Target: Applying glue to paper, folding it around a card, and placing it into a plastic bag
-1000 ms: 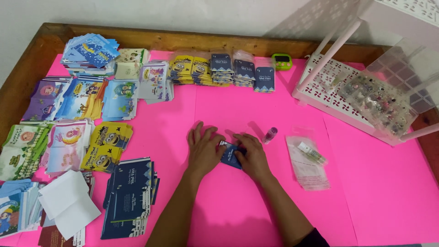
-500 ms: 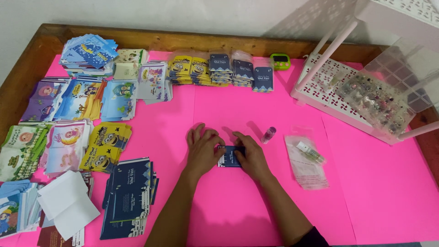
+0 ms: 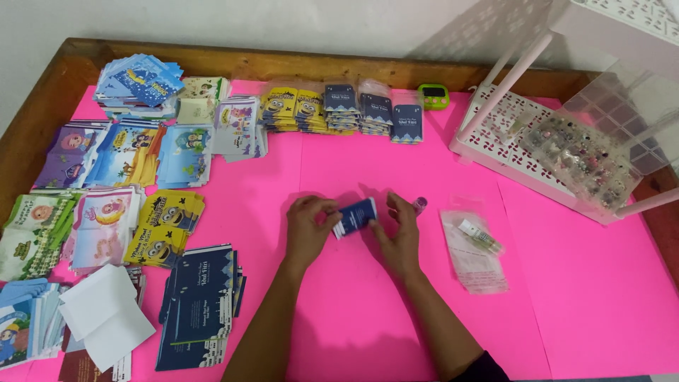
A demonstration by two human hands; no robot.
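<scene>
Small purple bottle [image 3: 420,204], just right of the dark blue card [image 3: 356,216]: mostly hidden behind right hand [image 3: 399,233], only top shows. Print on that card too small to tell. Left hand [image 3: 308,228] covers the card's left end; fingertip grip there unclear. Far left of the card, stack of light blue cards [image 3: 18,325] cut by left edge. Below-left of the card, dark navy stack [image 3: 196,304] and brown booklet [image 3: 81,368] cut by bottom edge. Far right of the card, clear compartment box [image 3: 601,141]: contents too small to tell, white rack [image 3: 509,134] cut off top and right. Both forearms run off bottom edge.
</scene>
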